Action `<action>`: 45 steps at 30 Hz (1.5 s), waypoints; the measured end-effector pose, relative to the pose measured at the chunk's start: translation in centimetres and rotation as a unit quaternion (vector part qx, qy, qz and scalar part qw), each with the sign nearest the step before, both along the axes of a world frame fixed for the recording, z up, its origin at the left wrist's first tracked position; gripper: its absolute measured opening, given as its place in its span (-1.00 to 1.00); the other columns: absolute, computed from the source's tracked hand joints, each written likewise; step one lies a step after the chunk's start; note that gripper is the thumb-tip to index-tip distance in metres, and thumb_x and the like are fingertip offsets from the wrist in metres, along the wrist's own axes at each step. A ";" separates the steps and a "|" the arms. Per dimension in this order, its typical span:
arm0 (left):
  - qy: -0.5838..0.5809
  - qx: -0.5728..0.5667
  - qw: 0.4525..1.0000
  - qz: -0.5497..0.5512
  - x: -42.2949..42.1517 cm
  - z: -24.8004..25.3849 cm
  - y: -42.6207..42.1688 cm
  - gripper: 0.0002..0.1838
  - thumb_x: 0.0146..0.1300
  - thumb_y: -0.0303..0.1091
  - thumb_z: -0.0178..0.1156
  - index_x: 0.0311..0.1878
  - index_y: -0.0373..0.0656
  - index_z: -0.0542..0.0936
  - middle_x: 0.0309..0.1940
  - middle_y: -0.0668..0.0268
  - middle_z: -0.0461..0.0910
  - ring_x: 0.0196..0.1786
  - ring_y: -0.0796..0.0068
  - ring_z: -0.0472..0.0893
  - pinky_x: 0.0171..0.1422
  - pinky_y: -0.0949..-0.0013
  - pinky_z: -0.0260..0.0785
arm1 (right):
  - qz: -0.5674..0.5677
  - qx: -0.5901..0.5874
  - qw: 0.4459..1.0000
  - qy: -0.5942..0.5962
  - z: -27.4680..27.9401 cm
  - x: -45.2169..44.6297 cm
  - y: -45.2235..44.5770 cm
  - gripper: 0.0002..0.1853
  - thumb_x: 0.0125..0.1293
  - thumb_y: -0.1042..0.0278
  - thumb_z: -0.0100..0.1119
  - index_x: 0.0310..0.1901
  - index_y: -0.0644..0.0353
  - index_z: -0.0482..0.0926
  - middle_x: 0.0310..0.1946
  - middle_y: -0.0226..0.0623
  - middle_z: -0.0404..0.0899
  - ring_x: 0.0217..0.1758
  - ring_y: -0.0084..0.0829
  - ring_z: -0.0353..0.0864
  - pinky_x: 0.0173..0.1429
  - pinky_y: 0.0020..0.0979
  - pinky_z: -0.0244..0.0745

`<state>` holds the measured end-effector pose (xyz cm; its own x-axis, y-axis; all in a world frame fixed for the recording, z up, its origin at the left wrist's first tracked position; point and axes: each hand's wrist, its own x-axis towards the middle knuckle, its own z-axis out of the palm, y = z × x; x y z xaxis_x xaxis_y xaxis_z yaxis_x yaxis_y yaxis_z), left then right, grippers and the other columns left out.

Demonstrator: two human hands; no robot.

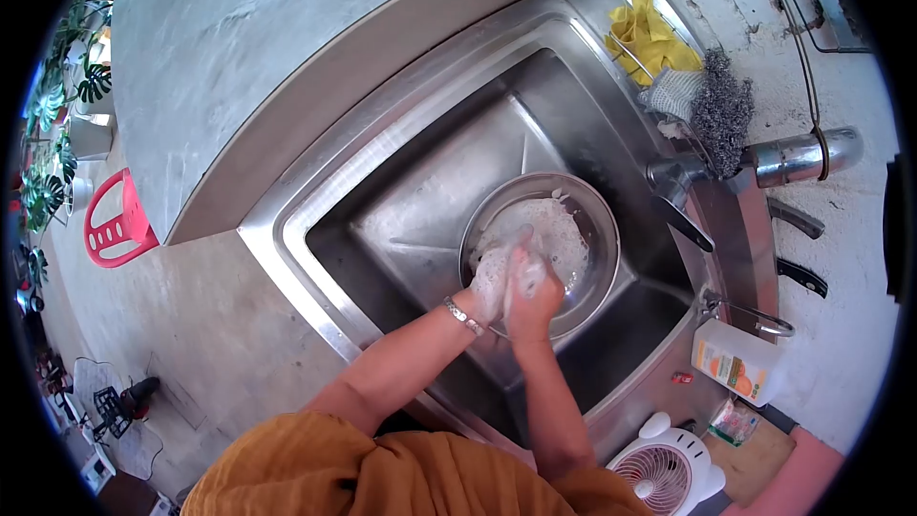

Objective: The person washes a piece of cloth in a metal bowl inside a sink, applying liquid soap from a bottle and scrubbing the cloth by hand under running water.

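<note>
Two-handed, working in suds: pressing left hand [490, 279] and right hand [532, 298] together over a round metal bowl [607, 220], with foam [564, 237] coating both and hiding some fingers. Leaving undetermined any object between the palms, owing to overlap and lather. Locating the bowl: resting inside the steel basin [430, 196], toward the near side and apart from the tap [676, 177].

Judging hazards and causes:
- Risking loss of grip, owing to slippery foam on skin.
- Risking sliding or tipping of the bowl, owing to uneven downward push on smooth metal, without visibly gripping the rim.
- Risking spillage of suds into the basin, owing to brisk rubbing.
- Risking lodging of soap in the bracelet [464, 316], owing to wearing it so near the foam.
- Risking a cut, if reaching with soapy fingers toward the knives [800, 276] beyond the tap.
- Risking wetting of the fan [659, 471], owing to its place near the basin edge.

Counting: two hands, one bowl, one basin, one tap, one bracelet, two dark-handled knives, one fan, one labelled bottle [734, 361], one clump of wire wool [723, 110], one yellow cloth [651, 38], one grey desk [287, 57], one red chair [122, 222]. Leaving uncounted the plants [48, 158] at far left, owing to blur and overlap
</note>
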<state>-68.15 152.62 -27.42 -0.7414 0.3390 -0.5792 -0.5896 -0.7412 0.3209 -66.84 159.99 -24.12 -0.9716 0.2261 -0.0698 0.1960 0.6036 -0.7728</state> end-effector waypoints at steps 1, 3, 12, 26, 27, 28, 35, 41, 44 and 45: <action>0.089 0.036 0.994 -0.057 0.1 -0.8 -0.6 -0.68 0.31 -0.04 -0.03 -0.26 -0.10 0.50 -0.38 0.41 0.52 -0.34 0.63 0.49 -0.29 0.49 0.37 | 0.053 0.039 0.994 0.082 1.4 1.4 -1.4 -0.76 0.22 0.30 0.11 -0.47 0.31 0.57 -0.57 -0.09 0.53 -0.55 -0.16 0.52 -0.41 -0.29 0.39; 0.057 -0.019 0.997 -0.039 0.6 -1.3 0.4 -0.70 0.32 -0.09 -0.03 -0.15 -0.11 0.49 -0.33 0.39 0.53 -0.29 0.57 0.51 -0.19 0.46 0.38 | 0.104 0.075 0.978 0.166 1.8 1.5 -1.8 -0.76 0.21 0.29 0.12 -0.47 0.32 0.58 -0.57 -0.08 0.53 -0.54 -0.14 0.52 -0.40 -0.28 0.39; -0.098 0.064 0.992 0.047 -0.2 -0.2 1.0 -0.72 0.26 -0.08 0.07 -0.19 -0.10 0.52 -0.43 0.38 0.54 -0.39 0.54 0.52 -0.25 0.44 0.40 | 0.019 0.016 0.999 0.028 -0.3 -1.0 0.3 -0.77 0.12 0.23 0.21 -0.47 0.25 0.57 -0.52 -0.11 0.54 -0.52 -0.07 0.53 -0.40 -0.22 0.40; -0.001 0.052 0.999 0.006 0.3 -4.0 0.8 -0.75 0.29 -0.13 0.03 -0.26 -0.11 0.52 -0.40 0.38 0.55 -0.32 0.56 0.52 -0.18 0.49 0.38 | 0.098 0.100 0.977 0.160 2.5 1.3 -1.9 -0.74 0.18 0.28 0.16 -0.51 0.32 0.54 -0.61 -0.08 0.50 -0.54 -0.07 0.52 -0.42 -0.23 0.38; 0.023 0.018 0.999 -0.014 0.2 -4.3 0.9 -0.74 0.29 -0.11 0.04 -0.28 -0.12 0.52 -0.40 0.38 0.54 -0.32 0.58 0.52 -0.19 0.49 0.38 | 0.098 0.100 0.977 0.160 2.2 1.2 -1.7 -0.74 0.18 0.28 0.16 -0.51 0.32 0.54 -0.61 -0.08 0.50 -0.54 -0.07 0.52 -0.42 -0.23 0.38; 0.046 -0.015 0.998 -0.034 0.2 -4.6 1.0 -0.72 0.28 -0.09 0.05 -0.31 -0.12 0.52 -0.40 0.39 0.54 -0.31 0.59 0.51 -0.20 0.49 0.39 | 0.103 0.075 0.979 0.156 1.7 1.0 -1.4 -0.74 0.18 0.27 0.16 -0.50 0.32 0.54 -0.61 -0.08 0.50 -0.54 -0.07 0.51 -0.43 -0.24 0.37; -0.064 0.036 0.996 0.050 0.1 0.7 1.7 -0.76 0.31 -0.16 0.00 -0.12 -0.09 0.49 -0.25 0.37 0.54 -0.21 0.57 0.51 -0.11 0.49 0.38 | 0.024 0.011 0.998 0.063 -0.8 -3.3 1.2 -0.79 0.08 0.30 0.27 -0.53 0.26 0.54 -0.57 -0.10 0.51 -0.56 -0.07 0.50 -0.44 -0.26 0.38; 0.044 0.083 0.996 0.002 0.0 -1.3 0.7 -0.66 0.30 -0.15 0.02 0.02 -0.15 0.46 -0.16 0.35 0.53 -0.17 0.55 0.51 -0.05 0.48 0.37 | 0.116 0.049 0.983 0.132 1.7 0.8 -1.1 -0.84 0.10 0.33 0.24 -0.44 0.26 0.58 -0.55 -0.08 0.52 -0.51 -0.08 0.53 -0.40 -0.21 0.39; -0.025 0.134 0.990 0.038 -0.3 1.3 1.7 -0.65 0.30 -0.13 0.02 0.03 -0.14 0.46 -0.16 0.35 0.54 -0.17 0.56 0.50 -0.05 0.48 0.36 | 0.064 0.003 0.997 0.047 -1.6 -3.3 2.1 -0.86 0.09 0.34 0.24 -0.41 0.24 0.59 -0.56 -0.07 0.51 -0.49 -0.08 0.54 -0.38 -0.19 0.40; -0.038 -0.027 0.998 0.051 -0.2 1.9 1.9 -0.65 0.30 -0.11 0.02 0.02 -0.13 0.47 -0.16 0.34 0.54 -0.17 0.57 0.50 -0.05 0.48 0.35 | 0.041 0.012 0.998 0.044 -1.7 -4.4 2.3 -0.85 0.09 0.33 0.24 -0.40 0.24 0.59 -0.57 -0.07 0.51 -0.49 -0.07 0.54 -0.39 -0.19 0.40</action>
<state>-68.35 154.49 -25.53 -0.7233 0.2315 -0.6506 -0.5368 -0.7812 0.3187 -71.28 162.29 -25.77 -0.9892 0.1453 0.0206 0.0771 0.6340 -0.7695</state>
